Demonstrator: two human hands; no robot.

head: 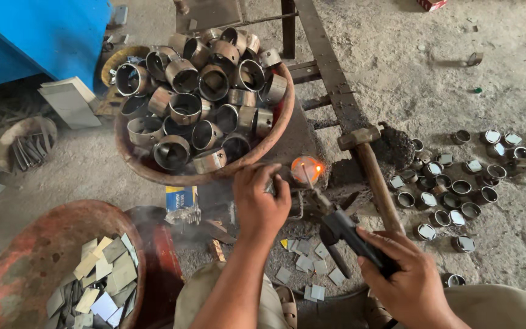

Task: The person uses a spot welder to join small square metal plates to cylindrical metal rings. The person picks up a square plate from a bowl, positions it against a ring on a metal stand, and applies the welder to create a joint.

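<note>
My left hand is closed around a small metal ring piece that glows orange where it is being heated. My right hand grips the black handle of a torch or electrode holder, whose thin rod reaches up to the glowing spot. A wooden-handled hammer lies just right of the glowing piece, head pointing away from me.
A large rusty bowl piled with short metal ring sleeves sits ahead. Another rusty bowl with flat metal squares is at lower left. Several finished capped rings lie on the ground to the right. Loose squares lie by my knees. A blue machine stands at upper left.
</note>
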